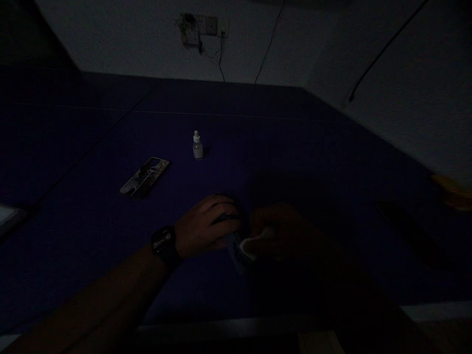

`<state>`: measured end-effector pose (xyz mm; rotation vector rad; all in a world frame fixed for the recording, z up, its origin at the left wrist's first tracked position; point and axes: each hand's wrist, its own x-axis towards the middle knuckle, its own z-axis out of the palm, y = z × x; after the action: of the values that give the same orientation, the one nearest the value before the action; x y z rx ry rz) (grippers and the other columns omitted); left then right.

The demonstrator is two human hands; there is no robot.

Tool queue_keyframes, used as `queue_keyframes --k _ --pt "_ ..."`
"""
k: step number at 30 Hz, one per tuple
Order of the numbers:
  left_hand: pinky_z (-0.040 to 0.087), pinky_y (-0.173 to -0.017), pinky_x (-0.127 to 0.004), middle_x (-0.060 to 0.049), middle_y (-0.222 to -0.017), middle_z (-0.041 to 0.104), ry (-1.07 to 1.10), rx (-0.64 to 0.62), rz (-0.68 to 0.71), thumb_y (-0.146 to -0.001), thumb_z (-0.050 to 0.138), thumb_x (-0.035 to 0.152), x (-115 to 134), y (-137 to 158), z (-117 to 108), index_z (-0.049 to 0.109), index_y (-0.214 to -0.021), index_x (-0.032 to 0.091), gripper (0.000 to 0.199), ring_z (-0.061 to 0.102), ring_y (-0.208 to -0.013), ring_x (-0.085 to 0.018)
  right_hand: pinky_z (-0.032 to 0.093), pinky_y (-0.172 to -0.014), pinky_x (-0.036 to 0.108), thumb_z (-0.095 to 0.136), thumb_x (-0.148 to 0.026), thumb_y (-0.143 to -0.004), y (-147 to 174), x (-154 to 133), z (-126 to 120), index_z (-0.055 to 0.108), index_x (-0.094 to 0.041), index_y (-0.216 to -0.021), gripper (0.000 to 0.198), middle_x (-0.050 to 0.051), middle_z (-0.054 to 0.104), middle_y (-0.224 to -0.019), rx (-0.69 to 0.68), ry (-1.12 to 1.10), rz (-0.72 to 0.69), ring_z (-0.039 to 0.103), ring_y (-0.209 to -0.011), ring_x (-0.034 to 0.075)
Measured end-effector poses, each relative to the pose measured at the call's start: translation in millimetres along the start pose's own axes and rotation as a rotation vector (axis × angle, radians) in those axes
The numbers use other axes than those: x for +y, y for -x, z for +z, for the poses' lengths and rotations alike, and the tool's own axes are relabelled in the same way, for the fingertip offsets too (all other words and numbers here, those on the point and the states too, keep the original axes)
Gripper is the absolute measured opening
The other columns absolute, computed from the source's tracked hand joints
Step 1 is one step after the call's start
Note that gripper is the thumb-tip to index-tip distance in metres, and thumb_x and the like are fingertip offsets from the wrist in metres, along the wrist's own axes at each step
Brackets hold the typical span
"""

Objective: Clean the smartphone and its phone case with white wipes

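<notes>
The scene is very dark. My left hand (208, 221), with a black watch (162, 241) on its wrist, is closed around the far part of a flat, glossy thing (236, 253); dimness and my fingers hide its kind. A wad of white cloth or tissue (250, 246) is gripped in my right hand (280, 231) and pressed against the near part of that flat thing. Shadow covers most of my right hand. Farther back stand a small dropper bottle (198, 150) with a white cap and, to its left, a patterned phone case (145, 178) lying flat.
A dark blue table (228, 132) spreads out to the wall. At the left edge lies a pale flat object (11, 216). A dark long shape (409, 231) rests at right, near something yellow (453, 191). Wall sockets (211, 25) with cords are at the back.
</notes>
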<state>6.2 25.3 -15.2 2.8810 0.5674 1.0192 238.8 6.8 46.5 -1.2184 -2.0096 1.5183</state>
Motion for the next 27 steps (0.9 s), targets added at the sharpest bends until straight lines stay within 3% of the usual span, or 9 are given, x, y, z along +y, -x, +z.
queue_keyframes --k 3,8,14,19,27 --pt "0.053 -0.099 -0.045 -0.012 -0.121 0.061 0.01 -0.012 -0.065 -0.1 0.052 0.038 2.0 1.3 2.1 0.056 -0.12 0.021 0.026 0.056 -0.122 -0.028 0.037 -0.043 0.02 0.08 -0.046 -0.071 -7.0 1.8 6.0 0.067 -0.019 -0.075 0.031 -0.003 0.061 -0.061 0.057 -0.082 0.087 0.052 -0.05 0.01" --pt "0.05 -0.105 -0.05 -0.017 -0.127 0.059 0.051 -0.006 -0.071 -0.1 0.053 0.044 5.4 1.0 2.3 0.045 -0.133 0.016 0.045 0.054 -0.128 -0.029 0.037 -0.046 0.019 0.081 -0.044 -0.067 -14.9 -1.5 15.3 0.062 -0.018 -0.068 0.033 -0.003 0.058 -0.061 0.168 -0.094 0.07 0.051 -0.053 0.01" --pt "0.05 -0.102 -0.058 -0.02 -0.134 0.055 0.016 -0.01 -0.068 -0.092 0.066 0.043 6.7 0.7 -1.4 0.047 -0.132 0.016 0.052 0.042 -0.138 -0.038 0.036 -0.044 0.018 0.082 -0.044 -0.069 -3.5 -2.2 3.4 0.064 -0.018 -0.069 0.032 -0.004 0.059 -0.06 -0.02 -0.04 0.122 0.05 -0.05 0.008" --pt "0.052 -0.1 -0.055 -0.023 -0.133 0.054 0.028 -0.024 -0.061 -0.089 0.07 0.045 6.8 0.5 -1.2 0.047 -0.133 0.012 0.06 0.044 -0.135 -0.04 0.038 -0.046 0.018 0.082 -0.043 -0.071 -7.0 0.4 6.5 0.066 -0.018 -0.072 0.03 -0.003 0.062 -0.063 0.102 -0.07 0.14 0.053 -0.053 0.009" --pt "0.052 -0.1 -0.053 -0.02 -0.127 0.059 0.028 -0.007 -0.048 -0.097 0.057 0.047 7.5 -1.3 -3.1 0.05 -0.13 0.011 0.05 0.044 -0.133 -0.038 0.038 -0.043 0.018 0.085 -0.043 -0.067 -2.2 0.0 3.1 0.067 -0.017 -0.073 0.032 -0.002 0.064 -0.062 0.021 -0.084 0.184 0.054 -0.049 0.009"
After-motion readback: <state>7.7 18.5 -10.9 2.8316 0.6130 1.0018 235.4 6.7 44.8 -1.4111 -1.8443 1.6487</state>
